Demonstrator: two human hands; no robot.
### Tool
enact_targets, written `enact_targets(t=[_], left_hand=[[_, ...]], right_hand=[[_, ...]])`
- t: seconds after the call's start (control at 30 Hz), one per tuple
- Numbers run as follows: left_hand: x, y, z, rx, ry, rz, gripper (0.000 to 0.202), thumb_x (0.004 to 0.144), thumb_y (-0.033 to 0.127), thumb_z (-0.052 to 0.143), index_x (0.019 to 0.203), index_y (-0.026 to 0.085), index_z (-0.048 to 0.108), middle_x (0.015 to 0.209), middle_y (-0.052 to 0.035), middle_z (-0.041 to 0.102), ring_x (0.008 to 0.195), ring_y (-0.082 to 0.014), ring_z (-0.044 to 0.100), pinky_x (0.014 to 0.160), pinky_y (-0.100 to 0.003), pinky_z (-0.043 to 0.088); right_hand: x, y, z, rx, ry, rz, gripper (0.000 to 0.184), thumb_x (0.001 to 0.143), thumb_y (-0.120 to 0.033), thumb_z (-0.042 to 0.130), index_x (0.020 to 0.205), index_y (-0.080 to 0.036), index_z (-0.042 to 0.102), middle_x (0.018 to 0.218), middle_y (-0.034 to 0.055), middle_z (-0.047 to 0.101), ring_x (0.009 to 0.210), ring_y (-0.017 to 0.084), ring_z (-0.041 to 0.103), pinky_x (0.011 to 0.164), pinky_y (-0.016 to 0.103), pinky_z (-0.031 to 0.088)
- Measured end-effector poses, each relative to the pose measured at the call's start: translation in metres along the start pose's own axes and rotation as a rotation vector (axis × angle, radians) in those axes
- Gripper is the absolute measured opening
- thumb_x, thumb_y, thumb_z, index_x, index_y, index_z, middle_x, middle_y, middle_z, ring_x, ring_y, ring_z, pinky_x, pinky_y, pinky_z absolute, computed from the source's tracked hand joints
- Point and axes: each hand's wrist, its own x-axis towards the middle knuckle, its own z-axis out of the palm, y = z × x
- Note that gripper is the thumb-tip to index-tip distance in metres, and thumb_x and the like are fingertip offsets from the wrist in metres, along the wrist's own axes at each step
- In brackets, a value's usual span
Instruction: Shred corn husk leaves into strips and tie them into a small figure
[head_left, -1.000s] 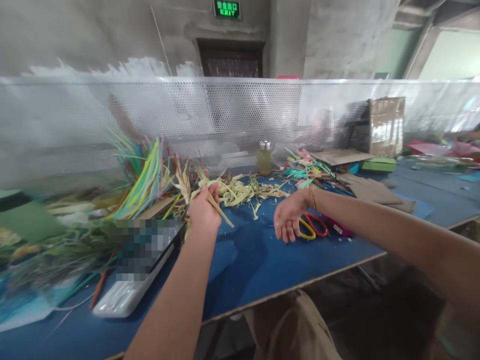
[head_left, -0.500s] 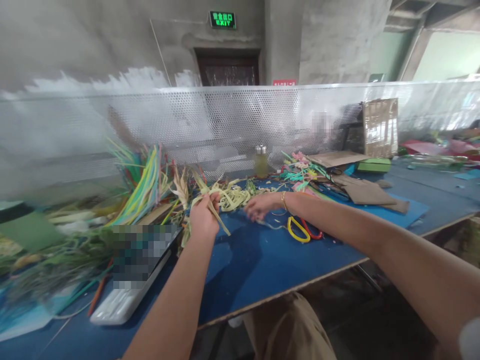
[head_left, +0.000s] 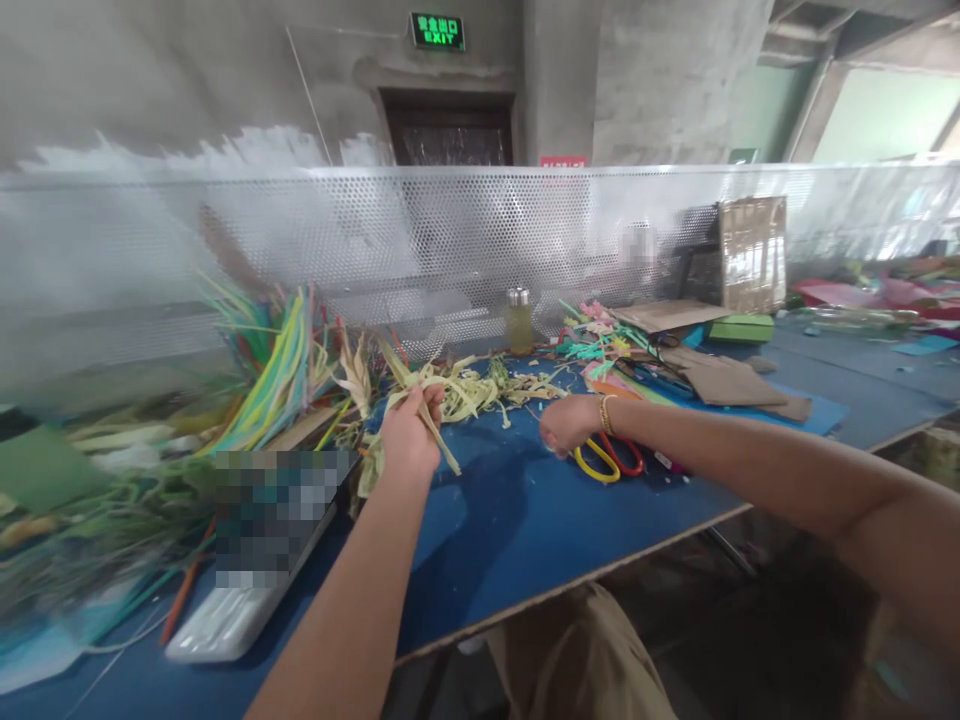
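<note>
My left hand is raised over the blue table, closed round a few pale green leaf strips that stick out above and below the fist. My right hand hovers low over the table to the right, fingers curled into a loose fist; what it holds, if anything, I cannot make out. It is right beside scissors with yellow and red handles. A loose pile of the same pale strips lies just behind both hands.
A bundle of long coloured strips and dried leaves fills the left side. A white flat device lies front left. A small jar stands by the perforated metal screen. Cardboard pieces lie at right.
My right hand reached left into the strip pile, then drew back right beside the scissors with its fingers curled. My left hand has stayed put with its strips.
</note>
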Motion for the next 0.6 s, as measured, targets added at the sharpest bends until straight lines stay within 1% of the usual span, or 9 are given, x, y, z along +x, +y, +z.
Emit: enact_targets(t=[0.07, 0.17, 0.2, 0.27, 0.37, 0.47, 0.5, 0.53, 0.6], left_hand=[[0.002, -0.001, -0.002, 0.001, -0.007, 0.005, 0.009, 0.088, 0.013, 0.052, 0.082, 0.015, 0.059, 0.070, -0.0024, 0.067, 0.059, -0.0078, 0.063, 0.049, -0.014, 0.043], [0.004, -0.002, -0.004, -0.014, -0.009, 0.010, 0.009, 0.088, 0.012, 0.052, 0.082, 0.016, 0.058, 0.069, -0.0023, 0.067, 0.060, -0.0082, 0.064, 0.050, -0.014, 0.044], [0.004, -0.002, -0.004, -0.019, -0.005, 0.007, 0.011, 0.088, 0.012, 0.051, 0.082, 0.016, 0.058, 0.069, -0.0022, 0.067, 0.060, -0.0081, 0.064, 0.050, -0.014, 0.045], [0.003, -0.001, -0.003, -0.017, 0.005, -0.010, 0.013, 0.089, 0.010, 0.050, 0.080, 0.016, 0.059, 0.068, -0.0024, 0.067, 0.060, -0.0078, 0.064, 0.050, -0.014, 0.045], [-0.001, -0.001, -0.001, 0.005, 0.003, -0.032, 0.014, 0.088, 0.010, 0.051, 0.078, 0.014, 0.059, 0.069, -0.0028, 0.067, 0.060, -0.0080, 0.064, 0.048, -0.014, 0.045], [-0.003, -0.001, 0.000, 0.013, 0.002, -0.033, 0.011, 0.088, 0.011, 0.052, 0.079, 0.014, 0.059, 0.070, -0.0027, 0.067, 0.060, -0.0082, 0.064, 0.048, -0.014, 0.046], [-0.003, -0.001, 0.000, 0.011, 0.008, -0.033, 0.011, 0.088, 0.011, 0.052, 0.080, 0.014, 0.058, 0.070, -0.0026, 0.067, 0.060, -0.0081, 0.064, 0.049, -0.014, 0.046], [-0.002, -0.001, 0.000, 0.008, 0.014, -0.033, 0.010, 0.088, 0.012, 0.052, 0.081, 0.014, 0.058, 0.071, -0.0025, 0.067, 0.060, -0.0080, 0.065, 0.049, -0.014, 0.046], [-0.001, -0.002, -0.001, 0.002, 0.026, -0.031, 0.010, 0.088, 0.012, 0.052, 0.081, 0.015, 0.058, 0.071, -0.0029, 0.067, 0.060, -0.0081, 0.065, 0.048, -0.013, 0.045]], right_hand=[[0.013, 0.016, -0.015, 0.116, 0.053, -0.043, 0.011, 0.068, -0.023, 0.065, 0.072, -0.017, 0.073, 0.077, 0.0044, 0.072, 0.072, 0.016, 0.063, 0.061, 0.023, 0.040], [0.030, 0.043, -0.046, 0.253, 0.417, 0.129, 0.023, 0.077, -0.030, 0.058, 0.082, -0.013, 0.073, 0.080, 0.0077, 0.072, 0.072, 0.017, 0.062, 0.062, 0.024, 0.040], [0.033, 0.050, -0.054, 0.293, 0.491, 0.197, 0.027, 0.080, -0.033, 0.056, 0.086, -0.012, 0.072, 0.082, 0.0094, 0.071, 0.074, 0.017, 0.062, 0.062, 0.024, 0.040], [0.035, 0.058, -0.061, 0.370, 0.444, 0.265, 0.036, 0.083, -0.039, 0.053, 0.090, -0.008, 0.070, 0.083, 0.0133, 0.071, 0.076, 0.018, 0.063, 0.063, 0.024, 0.040], [0.032, 0.056, -0.048, 0.446, 0.165, 0.220, 0.038, 0.084, -0.040, 0.053, 0.086, -0.007, 0.070, 0.079, 0.0137, 0.071, 0.074, 0.017, 0.064, 0.062, 0.022, 0.042], [0.033, 0.052, -0.027, 0.476, -0.122, 0.192, 0.030, 0.070, -0.040, 0.069, 0.074, -0.011, 0.071, 0.068, 0.0092, 0.070, 0.064, 0.017, 0.064, 0.060, 0.024, 0.046], [0.035, 0.051, -0.023, 0.469, -0.170, 0.187, 0.029, 0.068, -0.040, 0.071, 0.072, -0.012, 0.071, 0.067, 0.0084, 0.069, 0.062, 0.017, 0.064, 0.061, 0.026, 0.048], [0.038, 0.052, -0.022, 0.443, -0.142, 0.176, 0.028, 0.069, -0.041, 0.070, 0.070, -0.013, 0.071, 0.067, 0.0080, 0.069, 0.063, 0.017, 0.065, 0.062, 0.027, 0.048], [0.045, 0.056, -0.024, 0.355, 0.120, 0.137, 0.026, 0.074, -0.040, 0.065, 0.069, -0.015, 0.070, 0.071, 0.0081, 0.070, 0.068, 0.018, 0.065, 0.067, 0.027, 0.048]])
